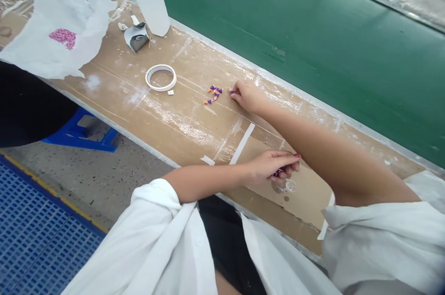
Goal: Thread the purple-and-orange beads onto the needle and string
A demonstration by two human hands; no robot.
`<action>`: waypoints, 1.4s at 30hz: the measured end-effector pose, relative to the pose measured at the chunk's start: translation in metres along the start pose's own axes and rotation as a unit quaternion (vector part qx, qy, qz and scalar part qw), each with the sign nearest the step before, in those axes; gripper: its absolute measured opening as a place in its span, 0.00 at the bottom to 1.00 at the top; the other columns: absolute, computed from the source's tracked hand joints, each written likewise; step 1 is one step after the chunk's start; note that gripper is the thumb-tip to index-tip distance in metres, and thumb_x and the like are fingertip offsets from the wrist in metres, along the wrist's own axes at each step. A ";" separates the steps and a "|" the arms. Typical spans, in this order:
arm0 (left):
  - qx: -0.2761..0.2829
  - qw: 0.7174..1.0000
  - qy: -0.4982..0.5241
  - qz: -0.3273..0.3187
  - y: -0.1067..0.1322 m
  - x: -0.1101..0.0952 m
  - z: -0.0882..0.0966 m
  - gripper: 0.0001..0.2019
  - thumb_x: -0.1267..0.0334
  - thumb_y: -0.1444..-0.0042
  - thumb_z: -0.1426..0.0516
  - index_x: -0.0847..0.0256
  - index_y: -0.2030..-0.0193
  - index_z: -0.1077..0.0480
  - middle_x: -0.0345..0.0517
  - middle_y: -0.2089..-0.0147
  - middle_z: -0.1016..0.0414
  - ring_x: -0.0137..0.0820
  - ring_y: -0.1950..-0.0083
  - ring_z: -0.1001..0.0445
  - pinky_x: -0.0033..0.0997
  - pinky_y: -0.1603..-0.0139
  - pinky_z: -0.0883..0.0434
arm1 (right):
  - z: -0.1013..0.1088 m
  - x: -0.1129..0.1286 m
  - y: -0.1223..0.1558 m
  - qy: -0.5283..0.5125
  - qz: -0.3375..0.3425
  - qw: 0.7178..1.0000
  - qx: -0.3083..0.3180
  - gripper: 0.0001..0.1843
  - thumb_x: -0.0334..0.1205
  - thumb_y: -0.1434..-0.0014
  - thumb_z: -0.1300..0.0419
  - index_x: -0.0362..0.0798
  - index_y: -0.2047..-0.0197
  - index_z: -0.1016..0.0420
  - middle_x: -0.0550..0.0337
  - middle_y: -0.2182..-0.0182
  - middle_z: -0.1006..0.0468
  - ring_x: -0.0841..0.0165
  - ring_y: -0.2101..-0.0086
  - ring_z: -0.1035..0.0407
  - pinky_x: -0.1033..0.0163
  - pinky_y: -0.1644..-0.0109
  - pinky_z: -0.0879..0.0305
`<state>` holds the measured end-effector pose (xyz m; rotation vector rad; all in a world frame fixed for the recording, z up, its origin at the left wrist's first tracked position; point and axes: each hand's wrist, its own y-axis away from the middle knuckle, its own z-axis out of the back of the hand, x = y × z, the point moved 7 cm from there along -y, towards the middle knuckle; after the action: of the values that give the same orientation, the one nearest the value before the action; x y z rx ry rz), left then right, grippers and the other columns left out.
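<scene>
With its fingertips, my right hand [247, 95] pinches a small purple-and-orange piece [231, 91] at the tabletop. Just left of it lies a loose cluster of similar small purple, orange and white pieces [215, 92]. Nearer my body, my left hand [273, 165] is curled closed around several small purple pieces [279, 172], mostly hidden by the fingers. Below that hand, a small clear round dish [290, 186] rests on a cardboard sheet [309, 200].
A roll of white tape [161, 78] lies left of the cluster. Farther left are a white bottle-like container [148, 0], crumpled grey-and-white scraps [136, 36] and a white sheet [38, 49] bearing pink bits [64, 37]. A green surface [295, 35] runs behind the brown-covered table [187, 123].
</scene>
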<state>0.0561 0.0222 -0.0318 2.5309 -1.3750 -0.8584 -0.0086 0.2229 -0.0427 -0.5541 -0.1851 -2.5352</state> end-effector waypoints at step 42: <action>-0.141 0.982 -0.053 -0.112 -0.005 -0.018 0.024 0.12 0.60 0.48 0.37 0.64 0.61 0.31 0.40 0.69 0.27 0.15 0.78 0.41 0.21 0.77 0.45 | 0.043 -0.086 0.236 -0.097 -0.199 0.955 -0.195 0.06 0.43 0.40 0.46 0.50 0.67 0.36 0.59 0.72 0.33 0.66 0.70 0.37 0.57 0.64 0.38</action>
<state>0.0389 0.0429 -0.0462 2.4751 -0.9243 -1.1530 0.1972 0.0738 -0.0358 -1.0086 0.1571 -2.9268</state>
